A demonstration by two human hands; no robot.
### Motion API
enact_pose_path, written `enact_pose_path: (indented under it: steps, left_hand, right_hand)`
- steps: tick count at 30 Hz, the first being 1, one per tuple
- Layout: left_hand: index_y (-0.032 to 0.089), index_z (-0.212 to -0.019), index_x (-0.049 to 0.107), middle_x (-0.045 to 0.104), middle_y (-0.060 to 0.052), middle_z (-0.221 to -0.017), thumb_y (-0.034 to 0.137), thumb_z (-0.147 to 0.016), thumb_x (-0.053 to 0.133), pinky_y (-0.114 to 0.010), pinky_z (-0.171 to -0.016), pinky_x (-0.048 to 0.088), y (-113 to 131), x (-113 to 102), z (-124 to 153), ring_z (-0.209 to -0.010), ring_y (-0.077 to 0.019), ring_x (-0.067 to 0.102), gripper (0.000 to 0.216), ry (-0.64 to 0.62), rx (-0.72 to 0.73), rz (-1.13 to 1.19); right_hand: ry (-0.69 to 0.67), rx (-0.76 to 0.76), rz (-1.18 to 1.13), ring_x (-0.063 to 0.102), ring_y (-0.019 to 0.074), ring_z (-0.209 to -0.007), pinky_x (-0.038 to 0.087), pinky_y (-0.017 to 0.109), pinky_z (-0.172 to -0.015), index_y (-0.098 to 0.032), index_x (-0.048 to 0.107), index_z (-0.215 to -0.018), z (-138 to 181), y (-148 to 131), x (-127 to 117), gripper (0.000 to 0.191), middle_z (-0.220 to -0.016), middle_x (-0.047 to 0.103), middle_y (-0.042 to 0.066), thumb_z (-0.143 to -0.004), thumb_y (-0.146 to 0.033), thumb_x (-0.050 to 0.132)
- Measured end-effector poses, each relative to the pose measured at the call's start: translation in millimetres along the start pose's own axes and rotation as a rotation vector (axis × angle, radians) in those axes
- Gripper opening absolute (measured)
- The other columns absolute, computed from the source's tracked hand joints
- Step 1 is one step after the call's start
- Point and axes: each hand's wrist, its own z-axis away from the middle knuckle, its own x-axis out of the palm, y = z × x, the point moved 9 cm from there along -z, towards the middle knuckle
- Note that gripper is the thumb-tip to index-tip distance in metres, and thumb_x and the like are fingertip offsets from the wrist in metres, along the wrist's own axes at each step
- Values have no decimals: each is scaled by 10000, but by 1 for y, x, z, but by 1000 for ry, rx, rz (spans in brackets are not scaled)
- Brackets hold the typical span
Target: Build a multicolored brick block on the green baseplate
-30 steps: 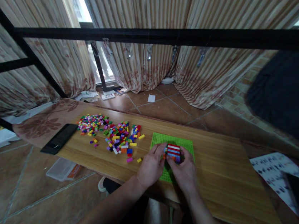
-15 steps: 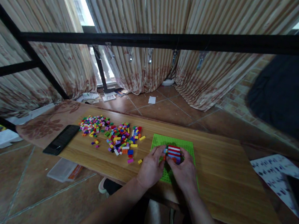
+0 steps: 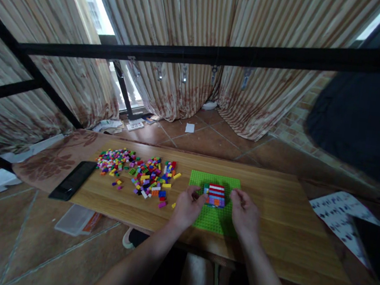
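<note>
A small brick build point(image 3: 216, 195) with red and white stripes on top stands on a green baseplate point(image 3: 201, 179) on the wooden table point(image 3: 280, 217). My left hand point(image 3: 186, 207) lies at the plate's left edge, fingers loosely bent, thumb reaching toward the build's left side. My right hand point(image 3: 245, 215) hovers just right of the build, fingers loosely apart and off it. Neither hand holds anything.
A pile of loose coloured bricks point(image 3: 138, 173) is spread left of the plate, and a black phone point(image 3: 73, 179) lies at the table's left end. A black metal bar point(image 3: 221, 52) crosses overhead. Printed paper point(image 3: 336, 209) lies at the right, a plastic box point(image 3: 76, 220) on the floor.
Both hands were closed round the striped build; now they have drawn apart to its sides and let it go. The view has shifted slightly.
</note>
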Motion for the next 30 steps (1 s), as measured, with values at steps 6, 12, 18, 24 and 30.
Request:
enact_pose_path:
  steps: [6,12,18,24,30]
  left_hand:
    - [156,-1032,681,684,-7,-766,263,-776,720,-266,-676,490,2,3,-3,-738,-160,656,281,-4,-48,-56]
    - [150,-996,692,666,12,-735,238,-725,749,-244,-640,459,0,5,-10,-692,-144,628,290,-50,-129,-37]
    - [132,-938,701,613,27,-661,232,-715,735,-235,-581,409,-3,9,-13,-616,-132,572,247,-74,-138,-32]
    - [147,-865,707,568,35,-630,253,-722,710,-231,-553,347,-2,17,-17,-594,-124,509,178,-121,-119,1]
    - [155,-737,670,532,32,-592,365,-825,610,-238,-537,332,-12,9,-27,-565,-119,481,235,-223,-71,33]
  right_hand:
    - [-71,-26,28,698,268,-828,516,389,-770,-164,735,-1008,2,-4,13,494,-952,768,135,-830,-546,480]
    - [-115,-48,51,673,273,-736,506,411,-721,-169,744,-983,2,-3,24,485,-853,758,112,-748,-543,544]
    - [-146,-50,70,672,286,-748,498,396,-666,-148,722,-1035,3,1,31,536,-815,735,111,-764,-553,499]
    - [-176,-31,135,662,263,-684,481,368,-630,-154,710,-1046,-8,-1,30,567,-760,714,104,-862,-566,366]
    - [-199,-18,173,661,235,-697,463,341,-670,-164,698,-1076,0,-13,39,493,-803,721,102,-925,-461,336]
